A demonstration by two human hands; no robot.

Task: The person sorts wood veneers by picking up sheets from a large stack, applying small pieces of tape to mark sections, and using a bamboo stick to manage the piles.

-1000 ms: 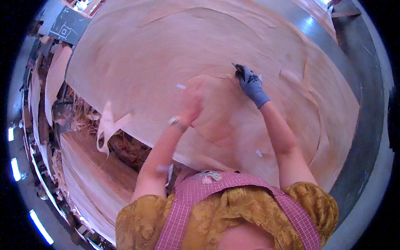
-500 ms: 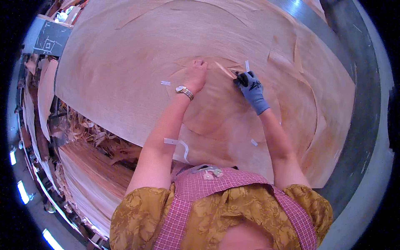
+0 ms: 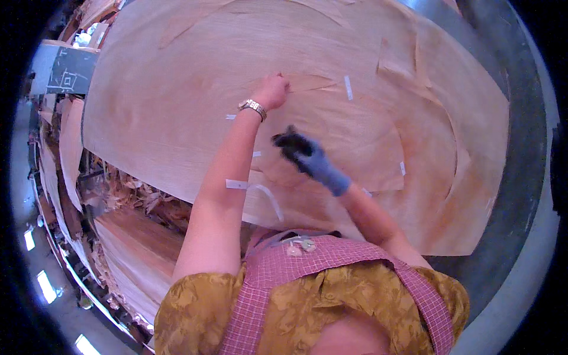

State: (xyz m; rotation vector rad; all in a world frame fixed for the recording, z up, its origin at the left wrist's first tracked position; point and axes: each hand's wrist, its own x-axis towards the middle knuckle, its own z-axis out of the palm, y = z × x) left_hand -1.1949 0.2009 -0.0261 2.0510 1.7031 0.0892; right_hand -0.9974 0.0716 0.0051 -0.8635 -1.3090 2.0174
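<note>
1. The wood veneer sheet (image 3: 177, 112) spreads flat across the middle of the view, reaching well past both hands (twelve o'clock is the top of the view). A leaf-shaped darker area (image 3: 312, 83) shows in it, just off the left hand at three o'clock; whether it is an open split or an overlap, I cannot tell.
2. The bare left hand (image 3: 274, 92) rests by that area's nine o'clock end, fingers curled; whether they pinch anything, I cannot tell. Light, steady pressure here should keep the thin veneer from shifting or tearing.
3. The gloved right hand (image 3: 305, 155) is at five o'clock from the left, over the sheet and blurred; I cannot tell whether its fingers grip anything. Any edge is best brought flush before being taped, with tape laid across the seam and rubbed flat.
4. A white tape strip (image 3: 348, 87) lies at the area's three o'clock side. Another tape piece (image 3: 236, 184) is on the left forearm, handy for quick reach.
5. Compared with half a second ago, the right hand has swung toward seven o'clock, away from the area's right end. The pale sliver then slanting beside its fingertips no longer shows there.
</note>
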